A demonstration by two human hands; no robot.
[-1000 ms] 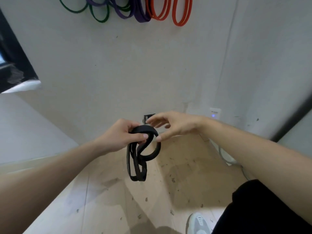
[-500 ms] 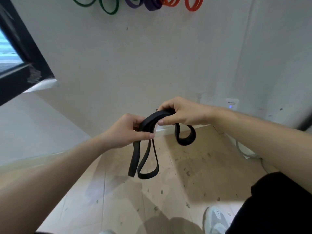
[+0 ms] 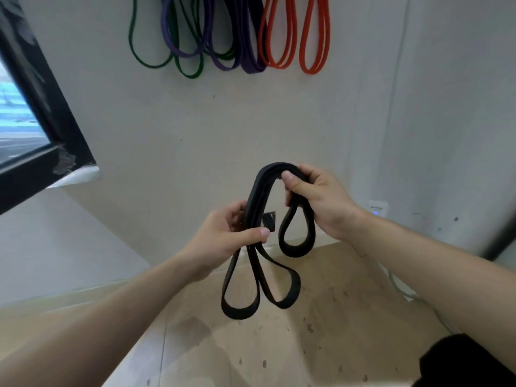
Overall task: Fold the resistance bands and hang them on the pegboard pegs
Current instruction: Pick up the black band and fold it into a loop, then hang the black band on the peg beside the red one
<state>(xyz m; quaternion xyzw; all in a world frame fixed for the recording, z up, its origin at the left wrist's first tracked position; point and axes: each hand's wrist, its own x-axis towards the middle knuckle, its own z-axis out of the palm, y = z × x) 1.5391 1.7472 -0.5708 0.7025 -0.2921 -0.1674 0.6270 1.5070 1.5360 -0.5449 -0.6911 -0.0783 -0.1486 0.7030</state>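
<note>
A black resistance band [image 3: 258, 196], folded into several strands, arches between my two hands in front of the wall. My left hand [image 3: 223, 241] grips the strands at the lower left, and two loops hang below it. My right hand [image 3: 315, 199] grips the top of the arch at the right, with one shorter loop hanging under it. High on the wall hang green bands [image 3: 156, 61], purple bands [image 3: 245, 60] and orange bands [image 3: 312, 62]; their pegs are out of frame.
A black window frame [image 3: 47, 127] juts in from the left. A wall socket with a blue light [image 3: 377, 210] sits low on the right, with a cable running down. The light wooden floor [image 3: 279, 344] lies below. My dark trouser leg [image 3: 469, 361] fills the bottom right corner.
Both hands have lifted and moved apart, drawing the bunched black band out into an arch with loops hanging from each hand. The view has tilted up, showing more of the hanging bands.
</note>
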